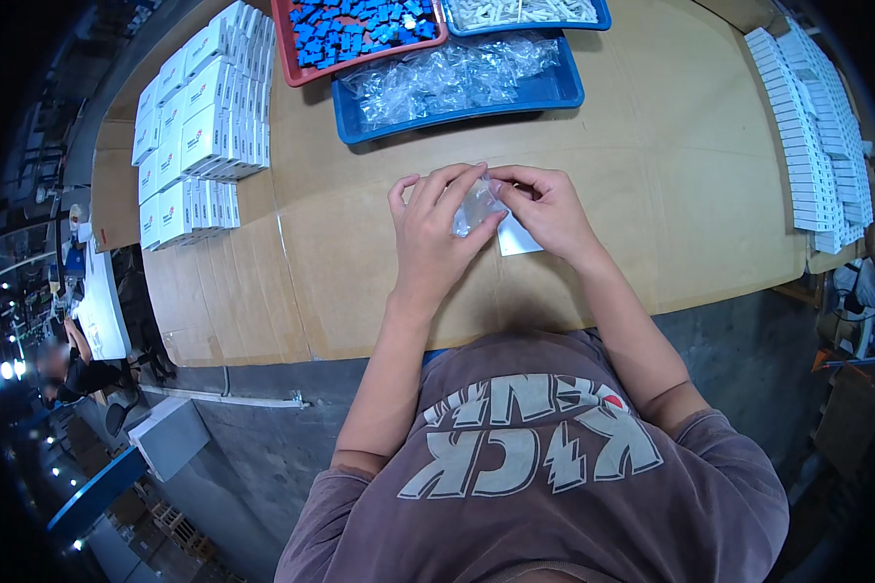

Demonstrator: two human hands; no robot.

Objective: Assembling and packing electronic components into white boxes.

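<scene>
Between my two hands, over the middle of the cardboard-covered table, is a small clear plastic bag (475,211). My left hand (436,219) grips the bag's left side between thumb and fingers. The fingers of my right hand (550,212) pinch its upper right edge. A small white card or box (517,237) shows beneath my right hand, partly covered by it; whether the hand touches it I cannot tell. What the bag contains, if anything, cannot be made out.
Beyond my hands stand a blue tray (457,120) of clear plastic bags, a red tray (289,49) of blue pieces and another blue tray (530,26) of white pieces. White boxes are stacked at left (204,126) and right (812,136). A person (78,364) is at far left.
</scene>
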